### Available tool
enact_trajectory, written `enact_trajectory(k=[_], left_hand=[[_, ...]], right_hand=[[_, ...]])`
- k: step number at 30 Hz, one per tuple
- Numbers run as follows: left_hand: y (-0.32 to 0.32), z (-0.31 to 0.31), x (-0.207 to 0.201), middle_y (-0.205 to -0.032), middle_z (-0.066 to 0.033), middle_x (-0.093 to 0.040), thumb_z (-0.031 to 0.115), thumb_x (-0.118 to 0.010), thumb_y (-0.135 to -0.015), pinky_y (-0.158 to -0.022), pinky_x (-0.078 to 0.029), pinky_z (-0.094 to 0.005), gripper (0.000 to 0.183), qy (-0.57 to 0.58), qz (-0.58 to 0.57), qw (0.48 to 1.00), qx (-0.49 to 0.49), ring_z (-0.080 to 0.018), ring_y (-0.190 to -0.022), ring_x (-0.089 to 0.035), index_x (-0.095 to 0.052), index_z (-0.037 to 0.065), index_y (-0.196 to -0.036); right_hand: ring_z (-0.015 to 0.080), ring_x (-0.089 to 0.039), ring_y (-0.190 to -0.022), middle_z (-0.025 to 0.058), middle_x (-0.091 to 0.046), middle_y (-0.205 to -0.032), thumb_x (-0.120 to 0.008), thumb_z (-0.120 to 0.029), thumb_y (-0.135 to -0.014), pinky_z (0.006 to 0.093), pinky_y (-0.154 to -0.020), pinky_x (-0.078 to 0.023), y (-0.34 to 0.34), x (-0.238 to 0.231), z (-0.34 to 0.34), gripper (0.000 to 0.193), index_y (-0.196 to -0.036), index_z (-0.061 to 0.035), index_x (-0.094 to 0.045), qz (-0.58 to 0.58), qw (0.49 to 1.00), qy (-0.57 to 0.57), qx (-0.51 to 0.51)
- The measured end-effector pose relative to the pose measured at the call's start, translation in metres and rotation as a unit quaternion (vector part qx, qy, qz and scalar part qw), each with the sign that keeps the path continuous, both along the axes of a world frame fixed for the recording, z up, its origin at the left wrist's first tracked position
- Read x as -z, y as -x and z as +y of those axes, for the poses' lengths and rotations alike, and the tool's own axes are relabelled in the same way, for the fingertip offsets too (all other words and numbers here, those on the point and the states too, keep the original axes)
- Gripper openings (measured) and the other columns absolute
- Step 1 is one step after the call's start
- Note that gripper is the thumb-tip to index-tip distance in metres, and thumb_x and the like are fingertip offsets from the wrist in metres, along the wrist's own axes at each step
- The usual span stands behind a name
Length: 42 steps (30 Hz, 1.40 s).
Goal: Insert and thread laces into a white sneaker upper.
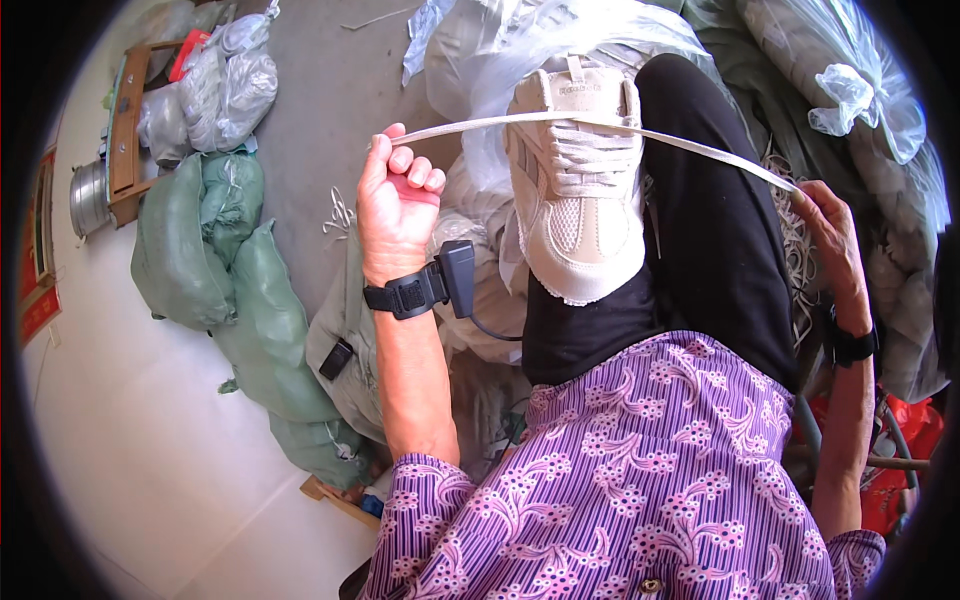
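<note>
A cream-coloured sneaker (583, 235) rests on my black-trousered lap, its toe toward me and its tongue pointing away. Flat laces criss-cross its front. From the upper eyelets a pale shoelace (700, 150) stretches out to both sides. My left hand (400, 205) pinches one end between thumb and forefinger, the other fingers curled, palm up. Out to the right, my right hand (828, 222) grips the other end between thumb and fingertips. The lace looks fairly taut across the shoe's tongue.
Clear plastic bags (500, 60) lie beyond my knees. A heap of loose laces (790, 250) hangs beside my right thigh. Green sacks (250, 300) line the left wall, near a wooden cabinet (127, 130) and a metal pot (90, 200). Red bags (905, 450) sit at the lower right.
</note>
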<state>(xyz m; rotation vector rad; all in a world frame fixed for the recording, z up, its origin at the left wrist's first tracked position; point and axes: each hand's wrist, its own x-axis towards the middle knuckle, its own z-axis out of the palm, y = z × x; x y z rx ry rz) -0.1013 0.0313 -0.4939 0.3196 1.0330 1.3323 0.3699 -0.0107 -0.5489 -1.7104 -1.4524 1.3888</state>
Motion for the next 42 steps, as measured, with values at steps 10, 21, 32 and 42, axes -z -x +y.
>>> enact_trajectory(k=[10,21,32,42], left_hand=[[0.005,0.006,0.002,-0.064,0.0039,-0.049,0.025,-0.049,-0.096,-0.058,-0.038,-0.0299,0.021,-0.009,-0.014,1.0,-0.002,-0.0121,-0.057,-0.044,-0.059,0.008,-0.103],[0.008,0.0,0.0,-0.077,0.0001,-0.054,0.028,-0.052,-0.095,-0.064,-0.045,-0.0346,0.022,0.008,0.044,0.998,-0.045,-0.0166,-0.069,-0.054,-0.056,0.008,-0.105],[0.011,-0.004,0.008,-0.099,-0.0046,-0.06,0.029,-0.054,-0.093,-0.077,-0.049,-0.0402,0.025,0.028,0.05,0.997,-0.057,-0.0233,-0.088,-0.06,-0.057,0.008,-0.107],[0.017,-0.008,0.022,-0.095,-0.0047,-0.062,0.027,-0.055,-0.093,-0.075,-0.049,-0.0405,0.022,0.032,0.009,0.998,-0.05,-0.0224,-0.083,-0.059,-0.059,0.008,-0.103]], right_hand=[[0.0009,-0.047,-0.077,-0.0076,-0.054,-0.08,-0.057,-0.034,-0.093,0.0184,-0.074,-0.036,-0.021,0.009,-0.015,0.024,-0.089,-0.01,-0.06,0.092,0.984,0.031,0.151],[0.0048,-0.056,-0.074,-0.0042,-0.059,-0.081,-0.06,-0.028,-0.091,0.0225,-0.07,-0.048,-0.053,0.032,-0.023,0.019,-0.092,-0.0093,-0.061,0.324,0.885,0.055,0.329],[0.0096,-0.058,-0.073,0.0019,-0.065,-0.087,-0.06,-0.023,-0.092,0.0273,-0.074,-0.051,-0.046,0.032,-0.019,0.017,-0.093,-0.0064,-0.062,0.46,0.814,0.054,0.351],[0.0094,-0.056,-0.072,-0.0005,-0.061,-0.079,-0.065,-0.023,-0.088,0.0284,-0.074,-0.049,-0.044,0.039,-0.026,0.017,-0.089,-0.006,-0.061,0.464,0.798,0.084,0.375]])
